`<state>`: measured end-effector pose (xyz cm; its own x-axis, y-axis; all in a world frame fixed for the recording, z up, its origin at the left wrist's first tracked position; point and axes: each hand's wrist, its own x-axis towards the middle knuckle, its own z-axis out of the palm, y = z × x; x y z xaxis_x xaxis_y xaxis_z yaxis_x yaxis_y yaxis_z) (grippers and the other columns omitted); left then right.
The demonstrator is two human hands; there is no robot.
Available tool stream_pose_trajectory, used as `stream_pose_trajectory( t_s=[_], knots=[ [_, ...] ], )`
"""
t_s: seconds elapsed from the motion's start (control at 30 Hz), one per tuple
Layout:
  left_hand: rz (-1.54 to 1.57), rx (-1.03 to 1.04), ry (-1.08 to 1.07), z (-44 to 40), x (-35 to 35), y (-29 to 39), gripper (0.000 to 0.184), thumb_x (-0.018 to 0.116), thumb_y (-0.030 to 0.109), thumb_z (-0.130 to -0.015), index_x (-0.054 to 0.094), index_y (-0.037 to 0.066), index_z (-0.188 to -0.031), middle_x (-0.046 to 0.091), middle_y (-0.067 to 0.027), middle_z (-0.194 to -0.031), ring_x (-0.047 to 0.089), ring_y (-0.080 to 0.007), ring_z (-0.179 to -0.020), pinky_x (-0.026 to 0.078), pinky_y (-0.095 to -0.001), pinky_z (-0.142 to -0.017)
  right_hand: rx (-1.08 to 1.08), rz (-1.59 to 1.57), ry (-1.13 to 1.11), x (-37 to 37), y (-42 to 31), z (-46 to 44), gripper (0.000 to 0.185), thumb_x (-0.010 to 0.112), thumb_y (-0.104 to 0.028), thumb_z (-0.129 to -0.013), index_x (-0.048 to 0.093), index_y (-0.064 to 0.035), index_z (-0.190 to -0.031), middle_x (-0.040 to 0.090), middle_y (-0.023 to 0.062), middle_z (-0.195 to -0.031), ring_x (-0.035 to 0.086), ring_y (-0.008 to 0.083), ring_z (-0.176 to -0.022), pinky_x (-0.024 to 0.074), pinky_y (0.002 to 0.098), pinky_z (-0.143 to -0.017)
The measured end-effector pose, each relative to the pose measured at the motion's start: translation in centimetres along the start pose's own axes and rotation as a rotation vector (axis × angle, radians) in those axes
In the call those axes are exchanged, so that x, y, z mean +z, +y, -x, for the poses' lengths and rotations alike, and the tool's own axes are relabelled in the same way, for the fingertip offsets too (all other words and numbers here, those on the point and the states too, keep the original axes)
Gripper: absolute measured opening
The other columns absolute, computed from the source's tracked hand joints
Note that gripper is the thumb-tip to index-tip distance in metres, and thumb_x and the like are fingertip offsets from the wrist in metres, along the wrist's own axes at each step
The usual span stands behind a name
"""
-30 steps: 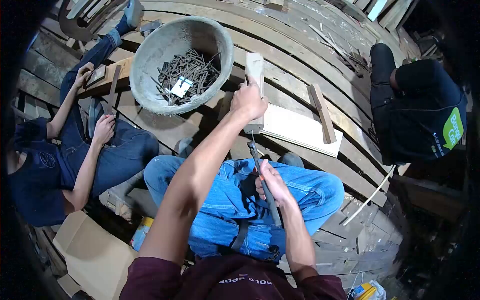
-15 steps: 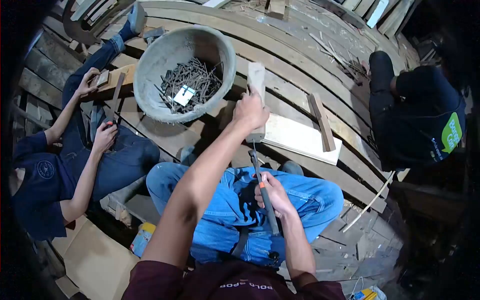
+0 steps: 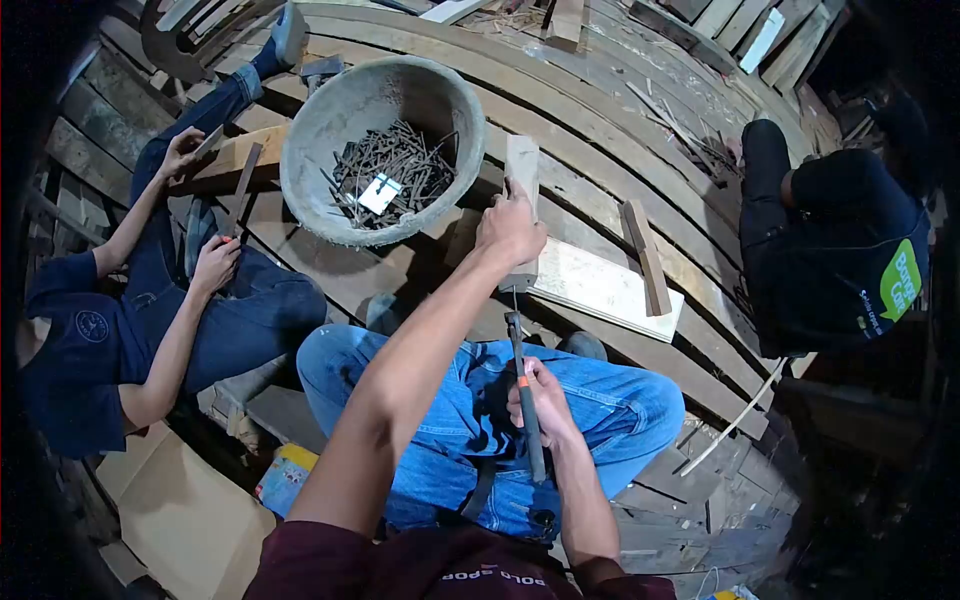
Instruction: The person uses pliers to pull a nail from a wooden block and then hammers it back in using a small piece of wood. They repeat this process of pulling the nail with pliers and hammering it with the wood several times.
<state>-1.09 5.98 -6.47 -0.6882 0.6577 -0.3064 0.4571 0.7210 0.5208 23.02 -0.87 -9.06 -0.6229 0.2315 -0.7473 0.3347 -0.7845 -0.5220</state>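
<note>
My left hand (image 3: 512, 232) is closed round a pale wooden block (image 3: 523, 160), whose near end faces me. From that end a thin nail (image 3: 515, 297) sticks out toward me. In my right hand (image 3: 542, 398) is a dark-handled hammer (image 3: 527, 405) with an orange band, its head (image 3: 514, 325) close to the nail. Whether head and nail touch is too small to tell. A white board (image 3: 608, 288) lies right of the block, with a narrow wood strip (image 3: 647, 258) across it. Left of the block stands a grey bucket (image 3: 305, 165) holding many nails (image 3: 405, 165).
At the left a seated co-worker (image 3: 160, 290) holds a saw-like tool (image 3: 244, 190) and a small piece by a beam (image 3: 235, 158). Another person (image 3: 830, 240) sits at the right. A cardboard box (image 3: 190, 520) lies at lower left. The slatted floor (image 3: 590, 110) has gaps.
The hammer has become more upright and its head sits slightly lower in view. The bucket, block and my left hand appear shifted a little right and down. The co-worker's small piece has tilted.
</note>
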Motion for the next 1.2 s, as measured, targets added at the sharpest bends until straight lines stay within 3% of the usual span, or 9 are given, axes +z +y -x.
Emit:
stream_pose_trajectory(
  t_s=[0.1,0.13,0.23,0.33,0.43,0.6,1.2],
  knots=[
    [0.064,-0.027,-0.073,0.5,-1.1,0.3,0.093,0.069,0.025,-0.085,0.015,-0.011,-0.152,0.058,-0.0351,-0.125,0.062,-0.0433,-0.115,0.051,-0.0459,-0.100,0.046,-0.064,-0.006,-0.3,0.1,-0.3,0.025,0.049,-0.044,-0.106,0.048,-0.0189,-0.105,0.048,-0.0011,-0.065,0.044,0.0086,-0.048,0.0374,0.0251,-0.041],
    [0.062,-0.022,-0.033,0.5,-1.0,0.3,0.095,0.070,0.026,-0.085,0.014,-0.008,-0.154,0.057,-0.0349,-0.127,0.062,-0.0436,-0.115,0.052,-0.0460,-0.100,0.046,-0.145,-0.082,-0.6,0.1,-0.4,0.024,0.049,-0.044,-0.106,0.048,-0.0194,-0.104,0.047,-0.0012,-0.065,0.045,0.0087,-0.048,0.0383,0.0249,-0.040],
    [0.079,-0.030,-0.019,0.6,-0.8,0.1,0.095,0.071,0.026,-0.086,0.014,-0.006,-0.154,0.057,-0.0334,-0.128,0.062,-0.0437,-0.116,0.052,-0.0461,-0.100,0.047,-0.122,0.000,-0.7,-0.2,-0.2,0.024,0.048,-0.043,-0.107,0.048,-0.0197,-0.104,0.047,-0.0017,-0.066,0.045,0.0088,-0.048,0.0384,0.0248,-0.040],
    [0.065,-0.013,-0.022,0.6,-0.5,0.0,0.094,0.071,0.026,-0.086,0.015,-0.005,-0.155,0.057,-0.0319,-0.129,0.063,-0.0430,-0.115,0.052,-0.0463,-0.099,0.029,-0.098,0.008,-0.4,-0.7,0.2,0.032,0.046,-0.049,-0.106,0.049,-0.0168,-0.103,0.039,-0.0024,-0.066,0.037,0.0079,-0.049,0.0299,0.0236,-0.044],
    [0.024,0.002,-0.006,1.1,0.2,0.4,0.093,0.071,0.026,-0.086,0.016,-0.005,-0.155,0.056,-0.0313,-0.130,0.063,-0.0425,-0.114,0.053,-0.0466,-0.098,0.051,-0.041,0.009,-0.8,-0.5,-0.6,0.034,0.046,-0.049,-0.106,0.052,-0.0155,-0.107,0.041,-0.0017,-0.067,0.037,0.0080,-0.049,0.0296,0.0236,-0.044],
    [-0.025,0.043,0.019,1.9,1.2,0.7,0.090,0.068,0.028,-0.088,0.016,-0.004,-0.154,0.055,-0.0338,-0.127,0.065,-0.0443,-0.108,0.054,-0.0493,-0.094,0.045,0.024,0.045,-0.3,-0.4,-0.5,0.045,0.056,-0.057,-0.098,0.054,-0.0150,-0.111,0.040,-0.0026,-0.065,0.035,0.0057,-0.048,0.0297,0.0205,-0.041],
    [0.053,-0.001,0.015,1.5,0.6,0.8,0.093,0.070,0.028,-0.087,0.016,-0.006,-0.155,0.055,-0.0334,-0.129,0.063,-0.0447,-0.113,0.052,-0.0484,-0.099,-0.026,0.013,-0.091,-1.3,-0.1,-0.8,0.028,0.056,-0.045,-0.099,0.052,-0.0186,-0.109,0.038,-0.0054,-0.066,0.035,0.0050,-0.049,0.0297,0.0204,-0.042]
  ],
)
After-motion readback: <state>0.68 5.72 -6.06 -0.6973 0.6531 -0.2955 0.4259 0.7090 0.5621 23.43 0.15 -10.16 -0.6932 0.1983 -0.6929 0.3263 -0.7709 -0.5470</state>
